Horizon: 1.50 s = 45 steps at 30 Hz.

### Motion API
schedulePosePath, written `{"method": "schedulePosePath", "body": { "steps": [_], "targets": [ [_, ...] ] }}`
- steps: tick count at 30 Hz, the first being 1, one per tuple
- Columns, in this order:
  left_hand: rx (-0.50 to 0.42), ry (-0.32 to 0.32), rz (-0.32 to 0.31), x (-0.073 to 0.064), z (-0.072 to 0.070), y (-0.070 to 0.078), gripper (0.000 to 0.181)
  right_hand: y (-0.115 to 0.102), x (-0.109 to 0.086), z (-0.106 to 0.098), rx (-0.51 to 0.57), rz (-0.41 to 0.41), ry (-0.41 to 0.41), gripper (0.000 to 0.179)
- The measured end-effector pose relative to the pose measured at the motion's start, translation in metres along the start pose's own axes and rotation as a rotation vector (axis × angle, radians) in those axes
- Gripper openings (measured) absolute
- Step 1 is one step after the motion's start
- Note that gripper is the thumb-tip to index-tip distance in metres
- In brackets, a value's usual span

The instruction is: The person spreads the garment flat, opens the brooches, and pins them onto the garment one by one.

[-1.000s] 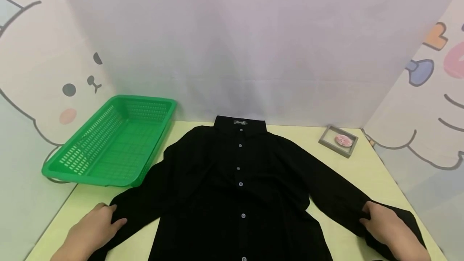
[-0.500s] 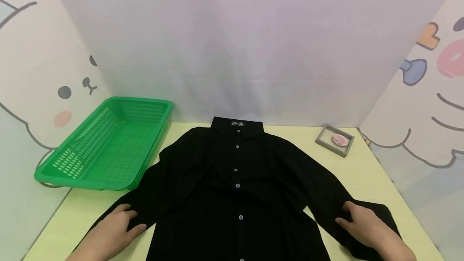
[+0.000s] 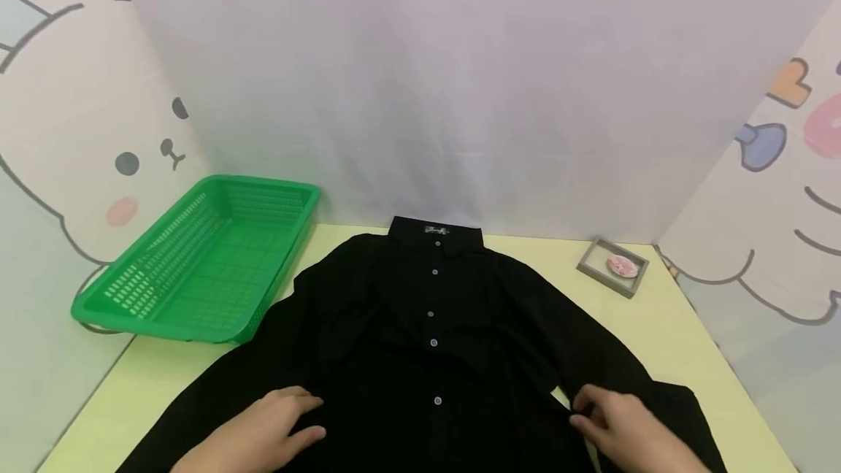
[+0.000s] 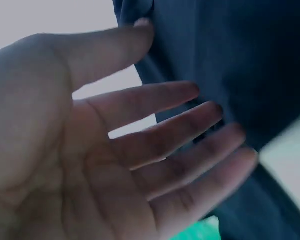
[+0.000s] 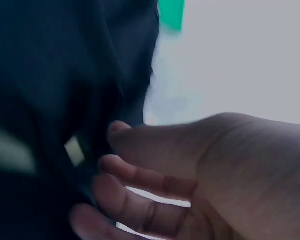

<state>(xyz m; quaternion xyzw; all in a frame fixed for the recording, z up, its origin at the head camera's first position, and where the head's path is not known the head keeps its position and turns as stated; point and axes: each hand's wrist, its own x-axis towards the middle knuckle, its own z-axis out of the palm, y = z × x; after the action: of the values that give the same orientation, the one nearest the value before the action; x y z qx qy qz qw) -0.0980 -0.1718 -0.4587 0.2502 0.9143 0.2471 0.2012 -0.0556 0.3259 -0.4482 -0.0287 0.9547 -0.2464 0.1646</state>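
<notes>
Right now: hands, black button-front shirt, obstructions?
Left hand spread over shirt; right hand loosely curled at shirt's side. Shirt laid out, front up. Green perforated plastic basket close beside one sleeve.

1. I see the shirt as matt cloth, softly creased.
2. Its buttons look to me like smooth, faintly shiny plastic.
3. The basket reads as plastic, lightly glossy.
4. I'd call the counter smooth.
5. The backdrop looks like matt, wrinkled cloth.
6. The tray appears matt, its material unclear.

Blk shirt cut off @ btm edge, head view; collar label txt illegible.
</notes>
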Motion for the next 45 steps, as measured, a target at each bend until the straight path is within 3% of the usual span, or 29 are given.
{"method": "schedulePosePath", "body": {
  "steps": [4, 8, 11, 14, 20, 23, 27, 31, 34, 40, 45],
  "targets": [
    [0.048, 0.016, -0.004, 0.012, 0.011, 0.013, 0.034, -0.019, 0.004, 0.029, 0.035, 0.046, -0.062, 0.019],
    [0.100, 0.069, -0.049, 0.016, 0.020, 0.019, 0.024, -0.027, 0.007, 0.042, 0.043, 0.008, -0.081, 0.015],
    [0.130, 0.097, -0.041, 0.014, 0.022, 0.019, 0.036, -0.026, 0.006, 0.041, 0.043, -0.069, -0.116, 0.016],
    [0.153, 0.072, -0.025, 0.009, 0.020, 0.018, 0.042, -0.026, 0.003, 0.037, 0.049, -0.112, -0.157, 0.020],
    [0.135, 0.031, 0.065, -0.003, 0.008, 0.017, 0.041, -0.029, -0.004, 0.022, 0.071, -0.115, -0.223, 0.018],
    [0.126, 0.018, 0.088, -0.001, 0.004, 0.018, 0.032, -0.029, -0.003, 0.019, 0.088, -0.152, -0.234, 0.018],
    [0.114, 0.005, 0.078, 0.013, 0.002, 0.020, 0.009, -0.030, 0.007, 0.019, 0.098, -0.241, -0.195, 0.016],
    [0.091, -0.037, 0.005, 0.032, 0.002, 0.026, 0.039, -0.034, 0.022, 0.022, 0.048, -0.287, -0.138, 0.007],
    [0.063, -0.078, -0.053, 0.043, 0.003, 0.029, 0.057, -0.036, 0.034, 0.025, 0.011, -0.266, -0.113, 0.014],
    [0.058, -0.036, -0.082, 0.060, 0.000, 0.029, 0.068, -0.034, 0.062, 0.023, 0.005, -0.221, -0.001, 0.024],
    [0.036, 0.017, -0.104, 0.074, -0.004, 0.027, 0.070, -0.030, 0.081, 0.014, 0.015, -0.175, 0.040, 0.024]
  ]
}}
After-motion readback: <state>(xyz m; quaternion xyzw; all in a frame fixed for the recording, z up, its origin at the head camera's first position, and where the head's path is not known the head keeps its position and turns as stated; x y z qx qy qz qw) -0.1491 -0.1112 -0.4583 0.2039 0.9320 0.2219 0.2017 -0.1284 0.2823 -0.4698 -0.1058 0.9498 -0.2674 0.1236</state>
